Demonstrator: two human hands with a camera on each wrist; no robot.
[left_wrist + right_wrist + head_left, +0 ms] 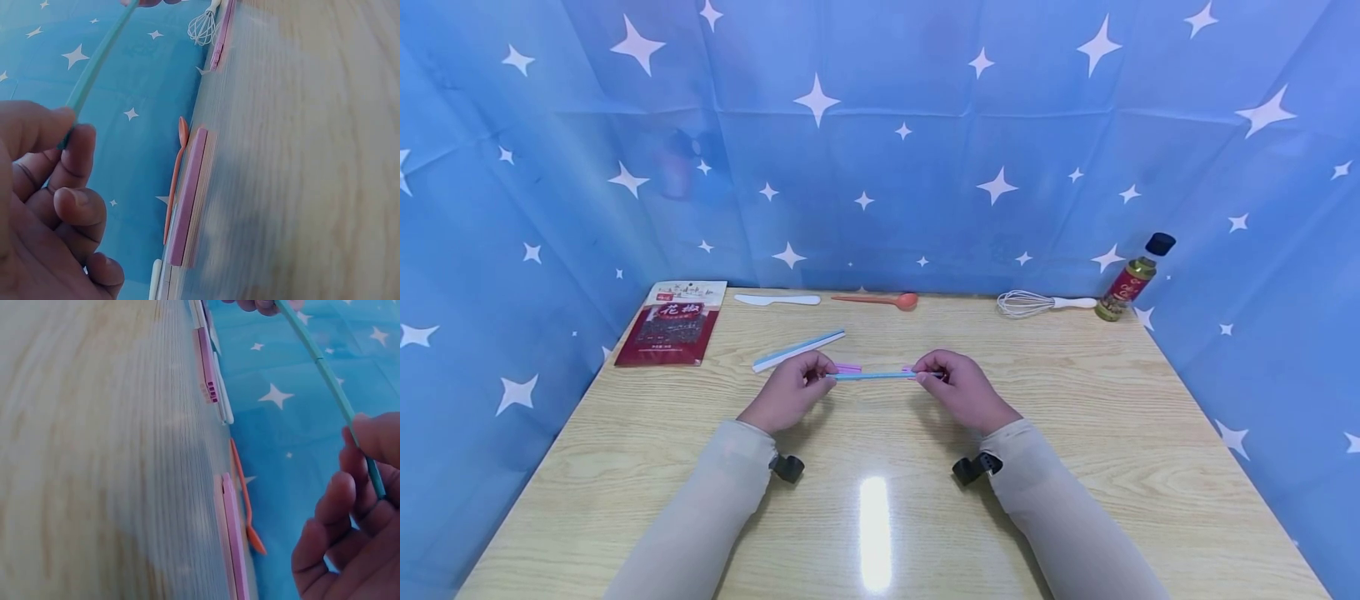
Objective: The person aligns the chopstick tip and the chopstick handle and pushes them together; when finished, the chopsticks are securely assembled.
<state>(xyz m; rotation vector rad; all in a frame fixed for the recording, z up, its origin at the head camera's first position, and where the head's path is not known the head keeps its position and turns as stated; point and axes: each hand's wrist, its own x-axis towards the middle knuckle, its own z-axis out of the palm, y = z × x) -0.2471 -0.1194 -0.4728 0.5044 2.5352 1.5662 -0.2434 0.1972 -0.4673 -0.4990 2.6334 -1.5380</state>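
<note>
A teal strip stretched between both hands above the table, the left hand and right hand each pinching an end.

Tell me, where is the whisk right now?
In the head view the whisk lies at the far right of the table, by the blue starred backdrop, between the orange spoon and the bottle.

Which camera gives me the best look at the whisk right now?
Head view: the whisk lies whole at the table's far edge, beside the bottle. The left wrist view catches only its wire end; the right wrist view misses it.
</note>
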